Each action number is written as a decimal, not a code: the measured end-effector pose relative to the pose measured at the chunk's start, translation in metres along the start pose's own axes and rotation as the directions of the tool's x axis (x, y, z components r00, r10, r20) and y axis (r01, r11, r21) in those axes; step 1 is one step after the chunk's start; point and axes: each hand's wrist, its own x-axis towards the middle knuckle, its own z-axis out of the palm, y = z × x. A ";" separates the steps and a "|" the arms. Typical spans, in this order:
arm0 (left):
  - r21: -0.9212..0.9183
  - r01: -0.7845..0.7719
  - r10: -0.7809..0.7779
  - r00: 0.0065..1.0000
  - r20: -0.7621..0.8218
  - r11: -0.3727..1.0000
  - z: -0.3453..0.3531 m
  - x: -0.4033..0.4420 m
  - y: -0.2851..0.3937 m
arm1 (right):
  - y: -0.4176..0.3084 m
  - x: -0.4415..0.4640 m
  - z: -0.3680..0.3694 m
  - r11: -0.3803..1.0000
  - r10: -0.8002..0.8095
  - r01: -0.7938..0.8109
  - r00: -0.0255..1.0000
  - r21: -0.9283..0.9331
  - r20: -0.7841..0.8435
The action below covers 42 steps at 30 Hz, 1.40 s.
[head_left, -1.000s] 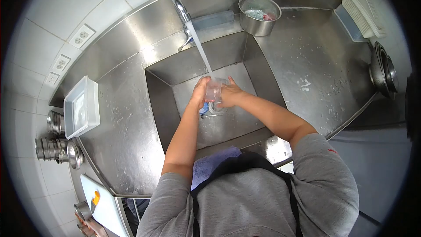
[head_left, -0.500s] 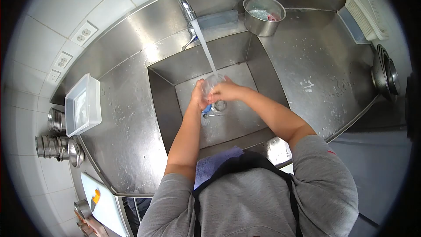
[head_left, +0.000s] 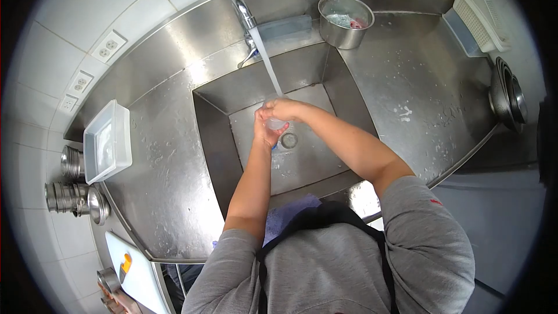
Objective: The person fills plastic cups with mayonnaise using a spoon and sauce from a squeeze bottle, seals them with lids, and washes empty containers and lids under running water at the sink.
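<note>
Under the running tap (head_left: 244, 13), my left hand (head_left: 265, 130) grips a clear, see-through container (head_left: 276, 122) that looks like a small cup or tub. Its fingers curl round the near side. My right hand (head_left: 287, 108) is bent over the far side and rim, fingers closed on it and partly hidden. Water falls from the spout onto the hands and container. Both hands are inside the steel sink (head_left: 214, 139), above the drain (head_left: 287, 141). A small blue thing (head_left: 274, 146) shows just below the left hand; its kind is unclear.
A steel pot (head_left: 344, 34) with pale and red contents stands behind the sink. White plastic tub (head_left: 121, 161) sits on the left counter. Metal bowls (head_left: 503, 96) and a white basket (head_left: 478, 20) are at right. An orange-handled tool (head_left: 125, 264) lies on a white board (head_left: 142, 279) lower left.
My right hand has moved left, over the far side of the container and nearer the stream. My left hand still grips the container, which has turned. The drain is more exposed.
</note>
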 end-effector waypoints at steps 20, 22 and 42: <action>0.355 0.288 -0.208 0.947 -0.245 0.889 -0.005 -0.001 0.019 | 0.008 -0.022 0.014 0.604 0.128 0.016 0.985 -0.797 0.117; 0.315 0.290 -0.220 0.946 -0.239 0.904 -0.016 0.003 0.016 | 0.009 -0.014 0.008 0.627 0.186 -0.019 0.975 -0.779 0.125; 0.864 -0.271 0.609 0.621 0.494 -0.424 0.026 -0.024 0.003 | 0.004 -0.033 -0.259 0.764 -0.241 -0.421 0.517 -0.489 -0.821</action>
